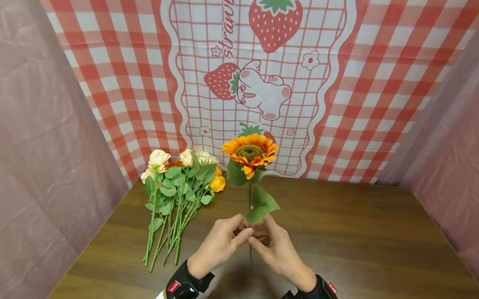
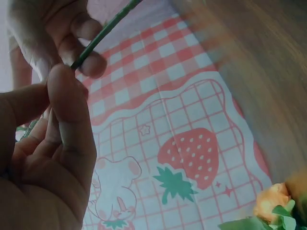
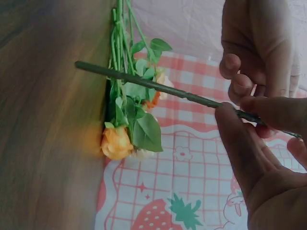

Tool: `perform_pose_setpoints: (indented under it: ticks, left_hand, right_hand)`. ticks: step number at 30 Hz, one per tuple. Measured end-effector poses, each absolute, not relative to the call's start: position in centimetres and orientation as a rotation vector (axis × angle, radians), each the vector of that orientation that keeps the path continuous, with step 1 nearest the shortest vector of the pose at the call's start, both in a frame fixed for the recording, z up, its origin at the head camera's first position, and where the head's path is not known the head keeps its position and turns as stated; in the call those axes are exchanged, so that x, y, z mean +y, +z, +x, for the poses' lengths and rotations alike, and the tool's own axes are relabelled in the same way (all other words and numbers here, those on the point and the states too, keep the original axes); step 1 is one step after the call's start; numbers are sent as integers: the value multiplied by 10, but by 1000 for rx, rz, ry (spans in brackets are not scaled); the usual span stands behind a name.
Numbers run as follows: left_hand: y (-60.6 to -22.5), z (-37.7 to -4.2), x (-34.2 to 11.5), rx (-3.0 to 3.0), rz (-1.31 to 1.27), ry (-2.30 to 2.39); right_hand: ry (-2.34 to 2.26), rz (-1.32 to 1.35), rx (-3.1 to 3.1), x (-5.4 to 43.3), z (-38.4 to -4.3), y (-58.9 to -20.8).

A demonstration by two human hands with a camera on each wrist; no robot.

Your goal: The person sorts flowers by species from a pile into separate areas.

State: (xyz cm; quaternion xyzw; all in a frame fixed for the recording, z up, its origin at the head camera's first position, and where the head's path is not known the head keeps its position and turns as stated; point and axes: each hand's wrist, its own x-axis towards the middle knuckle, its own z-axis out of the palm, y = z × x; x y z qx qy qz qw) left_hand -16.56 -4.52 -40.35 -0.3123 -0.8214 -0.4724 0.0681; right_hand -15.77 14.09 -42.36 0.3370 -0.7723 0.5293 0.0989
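Note:
An orange artificial sunflower (image 1: pixel 250 153) stands upright before me in the head view, with green leaves below its bloom. My left hand (image 1: pixel 219 242) pinches its stem (image 2: pixel 106 32) between thumb and fingertip, just under the lowest leaf (image 1: pixel 262 206). From the other side my right hand (image 1: pixel 280 250) also pinches the stem, close to the left fingertips. The right wrist view shows the lower stem (image 3: pixel 168 89) passing out beyond the right thumb and finger to its bare end. The two hands partly hide the stem where they meet.
Left of the hands lies a bunch of cut-stem flowers (image 1: pixel 180 200) on the brown wooden table (image 1: pixel 360 246), with cream and orange blooms toward the back. A red-and-white strawberry cloth (image 1: pixel 263 92) hangs behind. Pale pink fabric (image 1: pixel 41 134) hangs at both sides.

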Motion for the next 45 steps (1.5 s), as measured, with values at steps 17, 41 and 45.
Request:
perform_pose_setpoints:
  ticks: [17,41,45]
  left_hand:
    - [-393,-171,-60,-2528,-807,-1116]
    - [-375,-177,-100,-2518,-600,-1072]
    - [-375,-176,-102,-2544,-557,-1051]
  right_hand:
    - [1598,701,-2253,160,-167,-414]
    - [1161,11,-2724,312,-186,-400]
    - [1130,-31,-2870,327,-186,-405]
